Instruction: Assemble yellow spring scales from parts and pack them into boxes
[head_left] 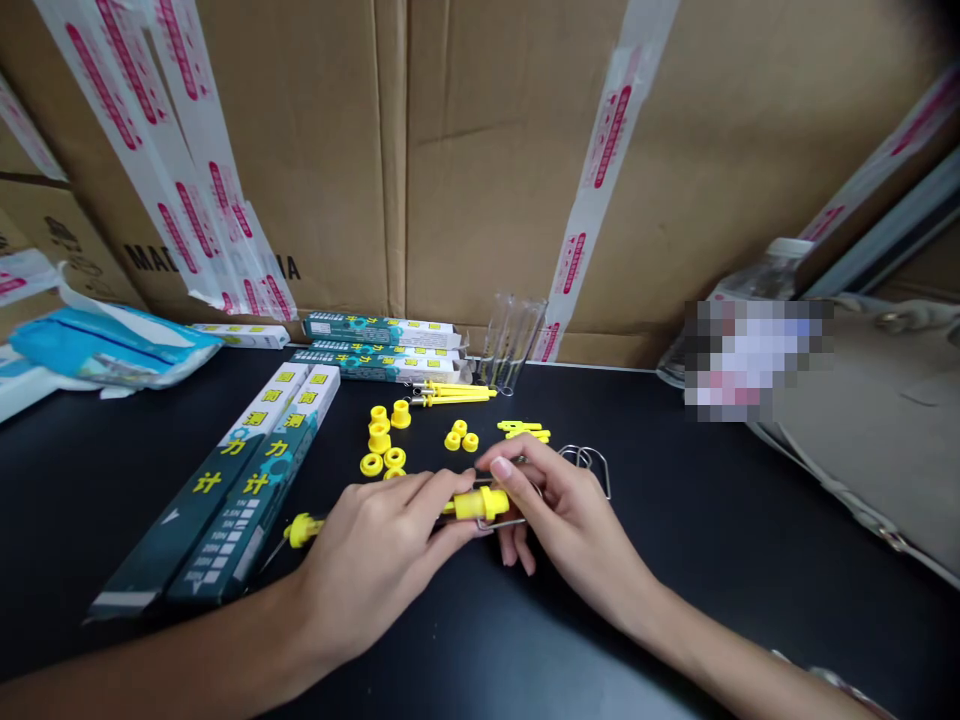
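Note:
My left hand (pixel 382 540) is wrapped around a tubular spring scale, held roughly level above the black table. The scale's yellow end cap (pixel 480 503) sticks out past my left thumb and fingers, and its other yellow end (pixel 303 530) shows left of the hand. Most of the tube is hidden by the palm. At the right end, the thumb and index finger of my right hand (pixel 551 495) are closed on a bent wire handle (pixel 501 524) beside the cap. Whether the wire is seated in the cap, I cannot tell.
Beyond my hands lie yellow collars (pixel 379 436), small yellow caps (pixel 460 436), yellow rods with springs (pixel 454 393), upright clear tubes (pixel 511 345) and wire handles (pixel 589 465). Long printed boxes (pixel 259 460) lie left. A bottle (pixel 780 260) and bag (pixel 870 430) stand right, cardboard (pixel 495 170) behind.

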